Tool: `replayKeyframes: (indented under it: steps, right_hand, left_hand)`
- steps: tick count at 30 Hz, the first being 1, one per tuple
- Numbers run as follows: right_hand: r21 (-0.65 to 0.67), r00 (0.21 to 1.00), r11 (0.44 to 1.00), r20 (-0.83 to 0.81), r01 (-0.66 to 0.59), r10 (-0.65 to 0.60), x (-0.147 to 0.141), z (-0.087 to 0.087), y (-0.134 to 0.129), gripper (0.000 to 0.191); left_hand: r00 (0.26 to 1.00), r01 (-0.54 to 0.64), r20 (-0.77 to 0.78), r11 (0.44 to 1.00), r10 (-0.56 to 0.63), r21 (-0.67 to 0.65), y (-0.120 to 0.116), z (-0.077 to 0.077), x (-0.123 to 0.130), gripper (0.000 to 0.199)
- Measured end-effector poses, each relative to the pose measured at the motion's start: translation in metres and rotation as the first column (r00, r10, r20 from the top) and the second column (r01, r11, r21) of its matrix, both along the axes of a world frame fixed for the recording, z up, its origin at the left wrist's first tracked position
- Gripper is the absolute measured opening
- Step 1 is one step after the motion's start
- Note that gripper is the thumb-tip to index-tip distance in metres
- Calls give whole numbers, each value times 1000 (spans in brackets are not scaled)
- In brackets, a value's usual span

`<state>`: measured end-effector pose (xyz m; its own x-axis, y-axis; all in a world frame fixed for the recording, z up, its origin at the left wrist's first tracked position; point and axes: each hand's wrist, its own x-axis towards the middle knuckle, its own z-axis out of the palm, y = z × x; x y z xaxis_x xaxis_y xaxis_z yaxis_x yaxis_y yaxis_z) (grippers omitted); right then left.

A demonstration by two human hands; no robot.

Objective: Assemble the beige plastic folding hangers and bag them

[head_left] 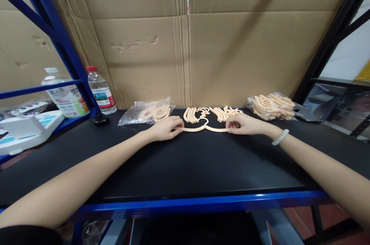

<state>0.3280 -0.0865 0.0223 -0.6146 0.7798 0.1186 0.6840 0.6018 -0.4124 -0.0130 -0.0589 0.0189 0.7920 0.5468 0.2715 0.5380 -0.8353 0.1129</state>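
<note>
Standing at left was a red-capped bottle, then a clear bag on the black counter. The left hand pinched with its fingers one end of a beige hanger, in front of loose beige parts; the right hand likewise pinched the other end. Farther right lay a packed bag.

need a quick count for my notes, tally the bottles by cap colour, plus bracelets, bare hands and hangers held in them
Red-capped bottle: 1
White-capped bottle: 1
Bracelet: 1
Left hand and right hand: 2
Held hanger: 1
Total: 6
</note>
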Motion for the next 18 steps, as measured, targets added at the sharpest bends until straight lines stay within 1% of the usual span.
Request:
replayKeyframes:
  steps: [5, 18]
  right_hand:
    - [-20, 1000, 1000, 6, 2, -2, 1, -1, 1, 12]
    - [-9, 1000, 1000, 1, 0, 0, 1, -2, 1, 11]
  left_hand:
    - [999, -32, -28, 999, 32, -8, 1, 1, -2, 15]
    - [998, -38, -42, 999, 38, -14, 2, 4, -2, 17]
